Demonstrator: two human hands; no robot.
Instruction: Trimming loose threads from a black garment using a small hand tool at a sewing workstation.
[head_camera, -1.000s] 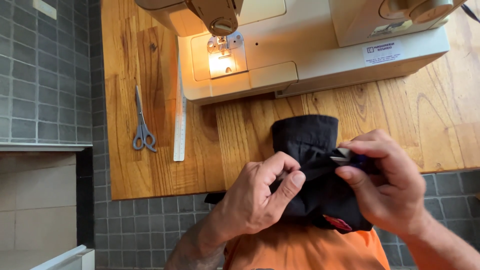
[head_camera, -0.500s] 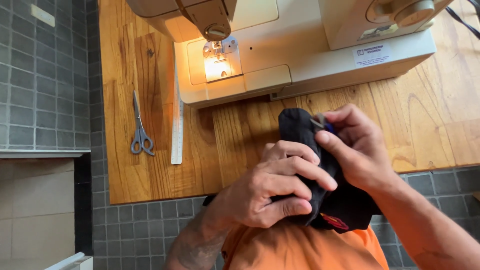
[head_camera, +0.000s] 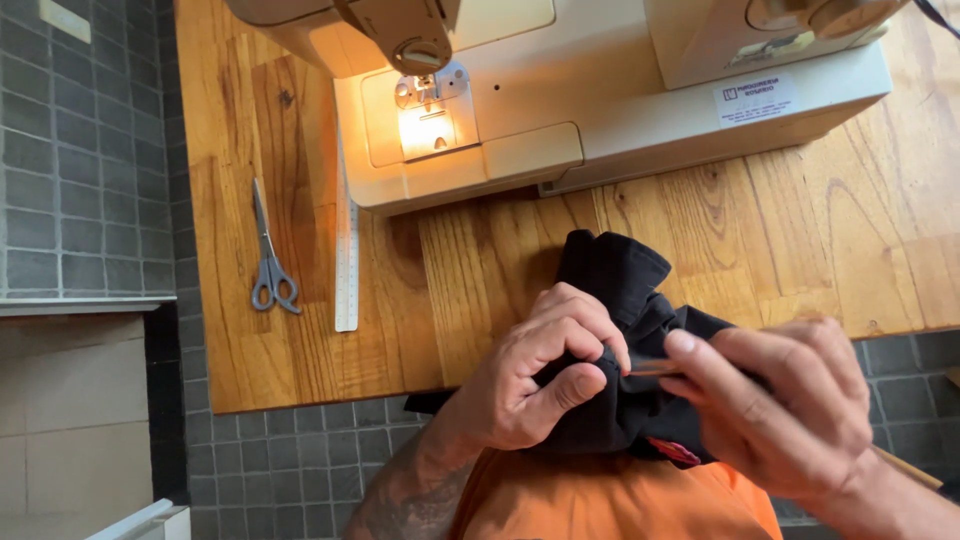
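Observation:
A bunched piece of black fabric (head_camera: 612, 272) is held over the front edge of the wooden table (head_camera: 780, 240). My left hand (head_camera: 530, 375) grips the fabric from the left, thumb pressed into it. My right hand (head_camera: 790, 400) comes in from the right and pinches a thin wooden stick (head_camera: 652, 368) whose tip pokes into the fabric next to my left fingers. A bit of red shows at the fabric's lower edge (head_camera: 675, 452).
A cream sewing machine (head_camera: 620, 90) with its lamp lit over the needle plate (head_camera: 430, 125) stands at the back of the table. Grey scissors (head_camera: 270, 255) and a pale ruler (head_camera: 346, 250) lie at the left. Grey tiled floor (head_camera: 80, 150) lies beyond the table's left edge.
The fabric has been bunched up and shifted right. My right hand has dropped from the top of the fabric to its right side and now holds the stick level.

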